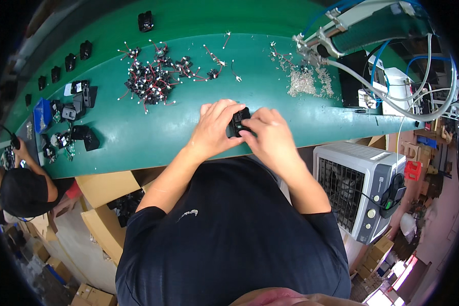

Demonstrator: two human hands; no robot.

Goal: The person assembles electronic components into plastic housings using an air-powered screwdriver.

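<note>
Near the table's front edge, my left hand (211, 128) grips a small black plastic housing (240, 116) from its left side, thumb along the near edge. From the other side my right hand (271, 133) closes on the same housing, its fingertips bent over the opening and the thumb at the lower edge. Any small part under those fingertips is hidden. Beyond my left hand lies a pile of small black parts with red and black wires (150, 81). A spread of tiny pale metal pieces, probably screws (302, 81), lies beyond my right hand.
Black housings and a blue bin (42, 115) stand at the table's left. A clamped machine arm with hoses (336, 35) overhangs the right. Below are an air cooler (352, 183) and an open carton (104, 224). Another person (28, 188) works at far left.
</note>
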